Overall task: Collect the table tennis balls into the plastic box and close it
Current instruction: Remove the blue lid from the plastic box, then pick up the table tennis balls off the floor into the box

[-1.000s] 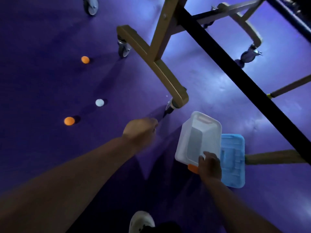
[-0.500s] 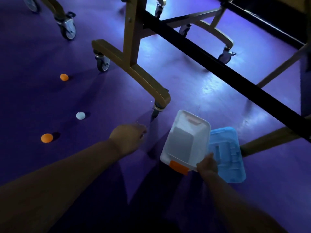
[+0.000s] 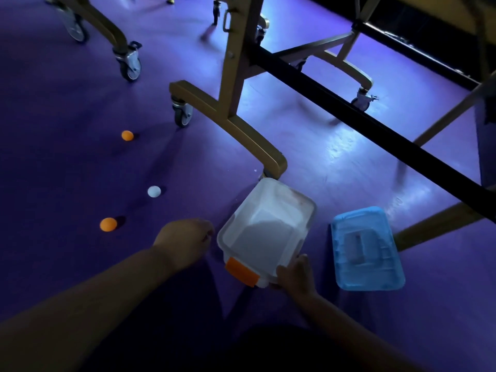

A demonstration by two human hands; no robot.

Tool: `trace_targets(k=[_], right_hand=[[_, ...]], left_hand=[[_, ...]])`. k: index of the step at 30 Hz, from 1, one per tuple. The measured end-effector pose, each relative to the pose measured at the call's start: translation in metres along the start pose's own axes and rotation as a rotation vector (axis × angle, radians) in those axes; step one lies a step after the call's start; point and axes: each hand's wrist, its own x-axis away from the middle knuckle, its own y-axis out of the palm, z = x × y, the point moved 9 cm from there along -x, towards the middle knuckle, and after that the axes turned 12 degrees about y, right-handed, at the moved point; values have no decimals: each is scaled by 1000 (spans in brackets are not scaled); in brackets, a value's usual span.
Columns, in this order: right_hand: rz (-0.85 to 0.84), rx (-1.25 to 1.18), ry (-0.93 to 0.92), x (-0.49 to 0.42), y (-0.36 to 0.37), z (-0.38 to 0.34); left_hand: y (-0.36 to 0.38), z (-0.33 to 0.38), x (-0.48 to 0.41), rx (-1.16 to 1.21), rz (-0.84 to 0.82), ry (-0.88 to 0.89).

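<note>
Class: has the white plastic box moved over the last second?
Yes. The plastic box has shifted left: earlier it overlapped the blue lid lying on the floor; now bare floor shows between them.

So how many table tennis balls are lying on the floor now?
3. One orange ball near the table wheel, one white ball in the middle, one orange ball closest to the left hand. Others may be hidden.

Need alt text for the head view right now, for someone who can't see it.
The right hand grips the near corner of an open, empty plastic box, while the left hand hovers curled beside it. Two orange balls and a white ball lie on the purple floor; the blue lid lies right of the box.
</note>
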Motion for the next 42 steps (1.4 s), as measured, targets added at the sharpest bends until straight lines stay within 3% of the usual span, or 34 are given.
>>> trace_targets(k=[9,16,20,24,28,33,38,42], right_hand=[[-88,-32,-140,85,32,-115],[-74,79,-346,171,85,-222],[-107,137,-432,218,111,-278],[-294,134,-571,249,142,-335],[-471,94,-588,260,190,-375],[-394,289,-613,212,263,-373],[-325,763,-727,162,352,-334],[-217,882,-862,145,398,-326]], left_hand=[[-65,-96,71,212,210,-214],[-104,-181,142,470,391,-522],[-138,-220,198,549,649,-625],[-178,-254,255,509,945,-688],[-187,-282,298,454,1106,-748],[-180,-321,342,365,1134,-840],[-144,-361,367,385,1016,-981],[-116,-385,373,393,940,-1038]])
